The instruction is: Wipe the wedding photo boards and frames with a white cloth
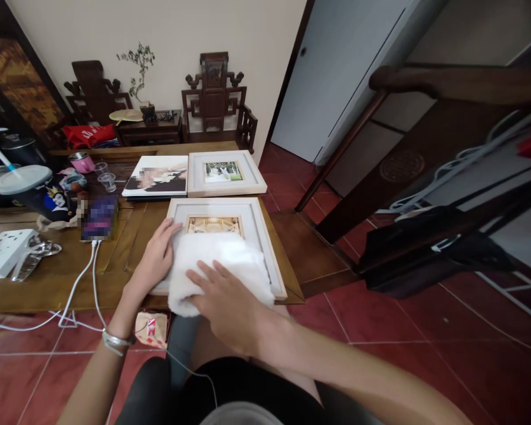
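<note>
A light wooden picture frame (269, 248) with a white mat and a small photo (215, 224) lies flat at the table's near right corner. A folded white fluffy cloth (230, 251) covers its lower part. My right hand (225, 301) rests on this cloth, fingers spread and flat, pressing it against the frame. Along the frame's left side lies my left hand (159, 254), its fingers stretched out and their tips touching the rim. The left thumb is hard to make out.
Behind are another frame (256, 177) and a photo panel (154, 177). To the left lie a phone (98, 218) with white cables, a power strip (9, 251), clear plastic cups (107, 181) and a lidded dark cup (35, 192). A wooden chair (380, 171) stands at right.
</note>
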### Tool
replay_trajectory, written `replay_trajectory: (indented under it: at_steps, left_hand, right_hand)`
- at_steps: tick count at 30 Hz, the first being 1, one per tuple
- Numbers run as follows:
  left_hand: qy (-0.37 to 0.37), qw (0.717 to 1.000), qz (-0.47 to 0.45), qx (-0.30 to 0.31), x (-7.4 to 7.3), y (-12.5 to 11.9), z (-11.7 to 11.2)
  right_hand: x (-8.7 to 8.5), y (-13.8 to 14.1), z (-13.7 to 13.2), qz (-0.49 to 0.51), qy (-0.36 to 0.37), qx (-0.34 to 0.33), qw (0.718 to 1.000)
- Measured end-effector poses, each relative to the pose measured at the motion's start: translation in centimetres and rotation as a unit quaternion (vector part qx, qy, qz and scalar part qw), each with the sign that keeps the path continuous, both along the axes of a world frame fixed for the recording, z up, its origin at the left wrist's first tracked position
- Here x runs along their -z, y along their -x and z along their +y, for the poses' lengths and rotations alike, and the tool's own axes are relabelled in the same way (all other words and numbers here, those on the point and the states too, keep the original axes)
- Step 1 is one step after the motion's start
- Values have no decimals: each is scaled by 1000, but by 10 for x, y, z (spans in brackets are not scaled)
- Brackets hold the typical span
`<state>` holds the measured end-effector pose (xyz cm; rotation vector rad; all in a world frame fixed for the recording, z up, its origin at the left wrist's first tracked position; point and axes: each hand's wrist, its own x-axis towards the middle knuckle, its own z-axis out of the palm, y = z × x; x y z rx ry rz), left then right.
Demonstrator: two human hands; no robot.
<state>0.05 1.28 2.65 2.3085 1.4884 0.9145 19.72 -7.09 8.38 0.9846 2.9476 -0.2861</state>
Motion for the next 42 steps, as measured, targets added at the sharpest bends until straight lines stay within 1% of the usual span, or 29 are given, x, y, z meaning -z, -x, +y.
replay_trajectory:
  at_steps: [3,6,8,10,13,14,16,18,19,21,24,26,28,30,32,35,37,39,42]
  left_hand:
    - [-3,999,31,29,-5,0,2]
    - [-4,998,27,57,-10,-2,9]
    - [-1,998,14,63,-10,-4,14]
    - [-4,998,-2,55,-8,-5,18]
    - [-6,999,-18,46,-2,-4,21]
    - [-4,999,-21,45,-1,-4,21]
    - [0,999,-19,45,1,-3,22]
    - [1,999,-6,42,2,-2,22]
    - [1,999,5,40,3,-2,22]
    - [0,999,28,34,4,-2,23]
    - [-4,999,35,23,6,-5,22]
    - [-1,1000,4,10,7,-6,22]
    - [9,999,-48,-10,8,-8,22]
    - [15,995,-93,-32,8,-9,21]
    - [18,993,-112,-41,7,-10,19]
    - [21,994,-100,-32,4,-9,18]
    - [20,997,-74,-16,2,-9,18]
    - [16,999,-36,-1,-1,-9,17]
    - [11,1000,7,6,-3,-10,16]
  right_hand:
    - [2,-23,-5,2,22,40,999]
    - [-2,-51,-6,25,33,67,997]
    - [-6,-55,-6,36,32,73,996]
    - [-10,-43,-7,38,29,63,997]
    - [-14,-5,-11,30,26,20,999]
    - [-14,8,-12,29,21,17,999]
    - [-12,30,-15,26,7,37,999]
    - [-9,41,-16,21,1,62,998]
    - [-6,42,-16,21,0,67,998]
    - [-3,33,-14,21,2,72,997]
    - [-1,4,-11,-7,26,85,996]
    - [-4,-15,-10,-34,42,107,993]
    - [-9,-22,-11,-43,40,121,991]
    - [-15,-14,-14,-27,26,112,993]
    - [-19,7,-18,-7,20,85,996]
    - [-21,42,-20,-8,17,69,997]
    - [-18,51,-19,-7,13,78,997]
    - [-15,43,-17,4,24,90,996]
    - [-11,3,-14,8,59,104,993]
